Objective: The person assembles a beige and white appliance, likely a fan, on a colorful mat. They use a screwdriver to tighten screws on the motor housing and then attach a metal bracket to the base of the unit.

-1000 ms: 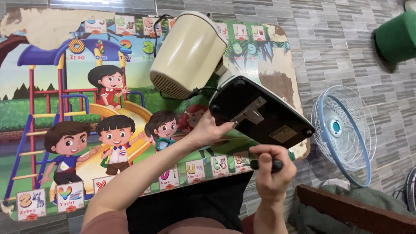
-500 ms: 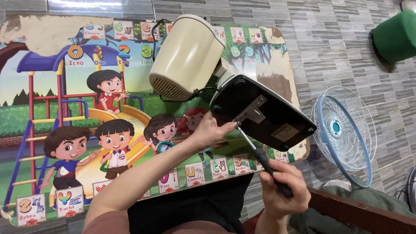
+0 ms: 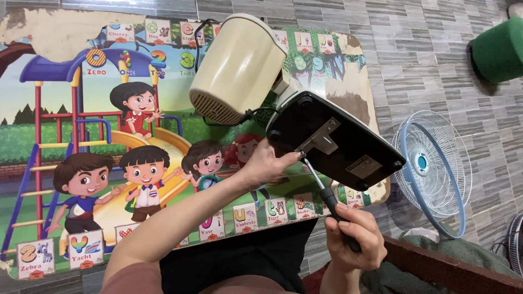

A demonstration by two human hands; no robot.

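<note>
We see the right hand (image 3: 353, 239) with its fingers curled tight around the black handle of a screwdriver (image 3: 322, 188), whose tip meets the metal bracket (image 3: 320, 139) on the black underside of a fan base (image 3: 338, 142). The left hand (image 3: 268, 163) pinches fingertips together at the same spot. The cream motor housing (image 3: 237, 68) lies on a low table (image 3: 65, 32) with a cartoon playground print, over grey tiled floor (image 3: 436, 65); a blue fan grille (image 3: 430, 171) stands alongside.

Grey tiled floor (image 3: 436, 60); low table (image 3: 65, 32) with worn cartoon top; blue fan grille (image 3: 433, 174) lying beside; green stool (image 3: 498, 51) far right.
</note>
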